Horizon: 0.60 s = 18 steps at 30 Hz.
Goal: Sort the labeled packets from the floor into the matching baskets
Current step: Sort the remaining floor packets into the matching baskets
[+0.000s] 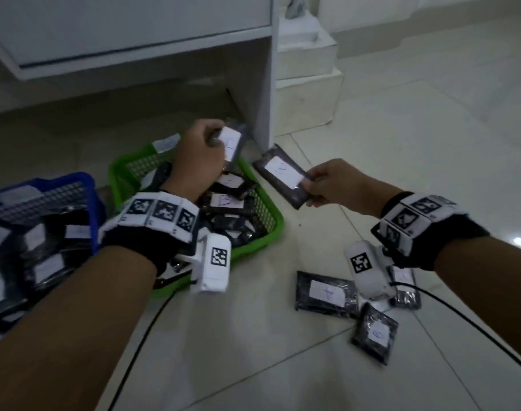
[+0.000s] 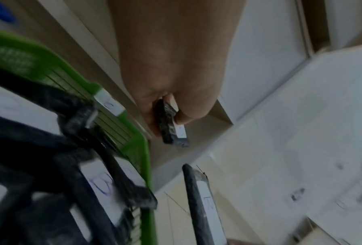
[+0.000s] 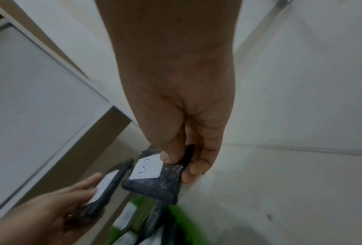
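My left hand [image 1: 203, 149] grips a black packet [image 1: 232, 145] with a white label above the far side of the green basket [image 1: 272, 223]; the left wrist view shows its edge [image 2: 171, 126] pinched between thumb and fingers. My right hand [image 1: 327, 185] pinches a black packet labeled B [image 1: 283, 176] by its near end, just right of the green basket; the right wrist view shows that packet [image 3: 153, 175] under the thumb. The green basket holds several black packets, one marked B [image 1: 225, 200]. The blue basket [image 1: 60, 182] at left also holds several packets.
Three black labeled packets [image 1: 326, 293] [image 1: 375, 332] [image 1: 404, 289] lie on the tiled floor near my right wrist. A white cabinet [image 1: 265, 84] stands just behind the green basket. A black cable [image 1: 140, 345] runs across the floor.
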Motion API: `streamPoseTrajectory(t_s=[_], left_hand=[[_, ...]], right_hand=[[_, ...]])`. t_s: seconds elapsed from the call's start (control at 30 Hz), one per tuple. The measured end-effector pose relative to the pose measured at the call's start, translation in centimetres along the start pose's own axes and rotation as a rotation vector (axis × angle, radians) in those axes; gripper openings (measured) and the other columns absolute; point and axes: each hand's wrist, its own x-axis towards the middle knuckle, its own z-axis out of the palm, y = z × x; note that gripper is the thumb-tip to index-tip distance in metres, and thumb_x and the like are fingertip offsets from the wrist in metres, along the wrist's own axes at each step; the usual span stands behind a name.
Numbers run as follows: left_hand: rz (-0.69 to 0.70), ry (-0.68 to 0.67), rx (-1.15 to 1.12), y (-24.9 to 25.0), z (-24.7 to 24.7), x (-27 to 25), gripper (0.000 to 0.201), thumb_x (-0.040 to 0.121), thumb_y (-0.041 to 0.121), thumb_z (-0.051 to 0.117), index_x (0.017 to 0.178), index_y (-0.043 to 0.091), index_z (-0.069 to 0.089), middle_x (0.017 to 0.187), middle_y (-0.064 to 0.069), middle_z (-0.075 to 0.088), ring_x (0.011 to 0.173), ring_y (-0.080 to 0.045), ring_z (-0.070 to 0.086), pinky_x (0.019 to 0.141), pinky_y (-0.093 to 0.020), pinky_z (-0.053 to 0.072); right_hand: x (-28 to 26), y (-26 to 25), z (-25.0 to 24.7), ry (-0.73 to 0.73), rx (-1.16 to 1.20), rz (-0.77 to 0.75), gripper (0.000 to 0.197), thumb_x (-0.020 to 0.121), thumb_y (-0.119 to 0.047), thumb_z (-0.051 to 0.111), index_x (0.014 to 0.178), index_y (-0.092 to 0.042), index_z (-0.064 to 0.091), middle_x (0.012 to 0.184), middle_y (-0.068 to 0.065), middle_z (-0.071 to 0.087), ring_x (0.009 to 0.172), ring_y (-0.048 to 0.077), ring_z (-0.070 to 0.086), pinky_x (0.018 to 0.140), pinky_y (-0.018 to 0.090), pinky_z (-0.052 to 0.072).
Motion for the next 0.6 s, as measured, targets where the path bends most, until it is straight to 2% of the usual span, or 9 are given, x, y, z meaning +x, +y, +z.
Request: streamPoseTrajectory(t_s=[0.13, 0.23, 0.27, 0.33, 0.37, 0.43, 0.47, 0.57, 0.6], left_hand=[[-0.154, 0.138, 0.044, -3.6, -5.7, -0.1, 0.039, 0.095, 0.013, 0.052, 0.133, 0.017, 0.063, 0.131, -0.002, 0.064, 0.117, -0.019, 0.06, 0.098, -0.028, 0.048], [-0.21, 0.223, 0.052, -5.6, -8.3, -1.2, 0.036, 0.091, 0.021, 0.056, 0.126, 0.02, 0.068, 0.118, -0.006, 0.07, 0.107, -0.025, 0.066, 0.097, -0.041, 0.054], [-0.225, 0.234, 0.073, -6.2, -8.8, -1.8, 0.032, 0.09, 0.022, 0.058, 0.12, 0.019, 0.07, 0.113, -0.006, 0.071, 0.104, -0.026, 0.066, 0.096, -0.042, 0.054], [-0.223, 0.22, 0.165, -7.3, -9.1, -2.5, 0.015, 0.093, 0.017, 0.06, 0.106, 0.019, 0.068, 0.103, -0.007, 0.066, 0.101, -0.026, 0.064, 0.093, -0.034, 0.052], [-0.224, 0.199, 0.21, -8.0, -9.2, -2.9, 0.014, 0.095, 0.016, 0.06, 0.107, 0.016, 0.067, 0.104, -0.01, 0.065, 0.105, -0.028, 0.063, 0.09, -0.028, 0.048], [-0.259, 0.103, 0.269, -8.7, -9.3, -3.5, 0.026, 0.096, 0.02, 0.061, 0.118, 0.007, 0.067, 0.119, -0.013, 0.067, 0.113, -0.029, 0.062, 0.091, -0.025, 0.045], [-0.275, 0.047, 0.307, -8.8, -9.3, -3.7, 0.028, 0.095, 0.023, 0.063, 0.117, 0.007, 0.067, 0.123, -0.013, 0.066, 0.113, -0.03, 0.062, 0.095, -0.029, 0.049], [-0.22, 0.01, 0.375, -8.4, -9.5, -4.2, 0.014, 0.09, 0.021, 0.065, 0.104, 0.018, 0.067, 0.119, -0.009, 0.068, 0.109, -0.029, 0.064, 0.095, -0.036, 0.053], [-0.169, 0.046, 0.394, -8.1, -9.4, -4.5, 0.019, 0.089, 0.021, 0.065, 0.108, 0.019, 0.069, 0.118, -0.007, 0.068, 0.107, -0.027, 0.065, 0.092, -0.036, 0.054]], right_hand=[[0.5, -4.0, 6.3, -0.104, 0.064, -0.024, 0.025, 0.092, -0.015, 0.063, 0.099, 0.009, 0.067, 0.078, 0.018, 0.067, 0.049, 0.011, 0.062, 0.053, 0.019, 0.054], [0.7, -5.3, 10.3, -0.14, 0.045, -0.023, 0.022, 0.09, -0.019, 0.067, 0.093, 0.003, 0.07, 0.074, 0.013, 0.069, 0.055, 0.014, 0.065, 0.053, 0.022, 0.054], [0.8, -5.6, 11.5, -0.125, 0.016, -0.022, 0.02, 0.089, -0.021, 0.068, 0.089, -0.001, 0.071, 0.072, 0.012, 0.07, 0.056, 0.015, 0.066, 0.054, 0.023, 0.054], [0.9, -5.8, 13.5, -0.051, -0.04, -0.028, 0.019, 0.089, -0.024, 0.069, 0.081, -0.007, 0.07, 0.07, 0.011, 0.072, 0.056, 0.017, 0.067, 0.059, 0.029, 0.058], [1.2, -5.9, 14.5, -0.015, -0.053, -0.035, 0.02, 0.089, -0.025, 0.068, 0.078, -0.008, 0.069, 0.073, 0.011, 0.074, 0.057, 0.018, 0.069, 0.064, 0.032, 0.06], [1.5, -6.3, 15.9, 0.014, -0.061, -0.053, 0.022, 0.09, -0.025, 0.066, 0.084, -0.004, 0.069, 0.082, 0.013, 0.075, 0.067, 0.022, 0.073, 0.072, 0.037, 0.061], [1.6, -6.4, 16.4, 0.016, -0.053, -0.061, 0.023, 0.091, -0.023, 0.065, 0.091, 0.0, 0.068, 0.086, 0.013, 0.074, 0.071, 0.025, 0.073, 0.075, 0.041, 0.06], [1.6, -6.6, 17.1, 0.055, -0.017, -0.097, 0.029, 0.09, -0.013, 0.066, 0.112, 0.005, 0.06, 0.101, 0.013, 0.065, 0.079, 0.036, 0.071, 0.078, 0.048, 0.059], [1.6, -6.4, 17.0, 0.092, -0.057, -0.122, 0.03, 0.088, -0.013, 0.067, 0.113, 0.003, 0.061, 0.103, 0.014, 0.065, 0.08, 0.036, 0.07, 0.079, 0.047, 0.058]])
